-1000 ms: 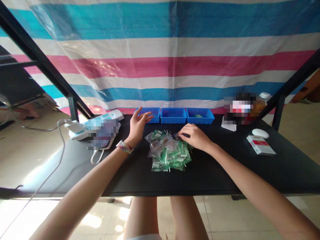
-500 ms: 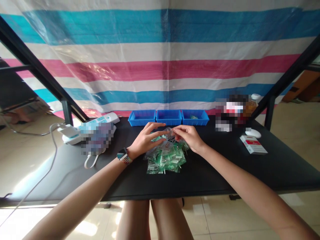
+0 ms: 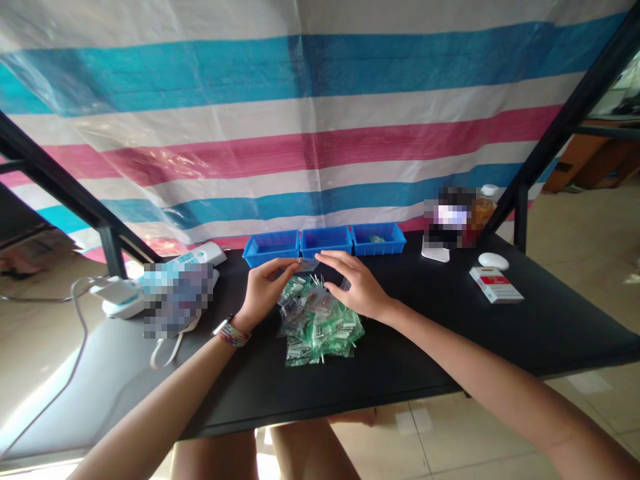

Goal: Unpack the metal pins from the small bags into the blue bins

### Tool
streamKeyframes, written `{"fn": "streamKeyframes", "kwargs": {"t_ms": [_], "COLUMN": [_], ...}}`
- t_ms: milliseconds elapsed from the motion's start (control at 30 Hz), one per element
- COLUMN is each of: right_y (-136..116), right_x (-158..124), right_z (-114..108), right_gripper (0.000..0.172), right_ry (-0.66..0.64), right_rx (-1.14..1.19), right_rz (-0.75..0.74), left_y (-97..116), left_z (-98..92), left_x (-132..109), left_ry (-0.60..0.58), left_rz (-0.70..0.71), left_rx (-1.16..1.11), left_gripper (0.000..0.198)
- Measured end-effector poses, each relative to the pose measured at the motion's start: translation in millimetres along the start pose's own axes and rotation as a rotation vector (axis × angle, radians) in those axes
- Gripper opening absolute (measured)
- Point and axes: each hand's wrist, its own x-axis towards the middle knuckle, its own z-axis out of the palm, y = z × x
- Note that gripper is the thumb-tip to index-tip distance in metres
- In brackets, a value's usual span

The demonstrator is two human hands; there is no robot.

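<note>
A flat black desk [image 3: 425, 347] is spread below the fingers [image 3: 337, 261]; just on their near side, small clear and green plastic bags [image 3: 325, 330] are heaped. Beyond the fingers, three rectangular blue plastic trays [image 3: 326, 238] are lined up. To their left, a long white-and-blue power strip [image 3: 205, 255] is laid; well right, a white oval object [image 3: 493, 261] and a white-and-red box [image 3: 497, 285] are placed.

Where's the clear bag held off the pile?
Head view, just left of centre: clear bag pinched in the left hand, in front of the middle blue bin.
</note>
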Motion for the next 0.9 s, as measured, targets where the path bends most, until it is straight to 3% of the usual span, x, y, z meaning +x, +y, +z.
{"fn": "streamKeyframes", "kwargs": {"t_ms": [133,267,367,467,567,667,800,900], "right_y": [0.9,-2.3,-5.5,-4.3,-0.8,-2.3,-11.4,-13.3], "right_x": [-2.7,-0.8,3.3,6.8,8.0,7.9,8.1,8.5], "right_z": [-2.9,-8.3,-8.9,-6.2,-4.3,-4.4,-5.0,-7.0], "right_gripper": [0.046,0.028,0.019,0.015,0.036,0.055,0.056,0.053], "right_ry": [0.018,0.038,0.085,0.11,0.075,0.078,0.045,0.012], "right_rx": [-0.218,-0.183,0.028,0.356,0.615,0.715,0.752,0.762], "right_rz": [-0.12,-0.111,0.029,0.298,0.499,0.553,0.57,0.562], "left_y": [9.6,21.1,23.5,21.2,19.2,20.3,22.5,20.5], "left_z": [6.7,10.7,11.1,10.6,10.8,11.3,10.4,9.7], "left_x": [-4.1,-10.3,-13.5,-14.2,-14.3,-15.0,-15.3,-13.9], "left_ry": [-0.09,-0.169,-0.199,-0.155,-0.09,-0.122,-0.155,-0.157], "left_rz": [-0.163,-0.201,-0.167,0.028,0.286,0.419,0.479,0.413], "left_rx": [-0.191,-0.25,-0.236,-0.128,0.1,0.257,0.287,0.221], "left_gripper": [0.05,0.052,0.043,0.041,0.039,0.028,0.02,0.015]}}
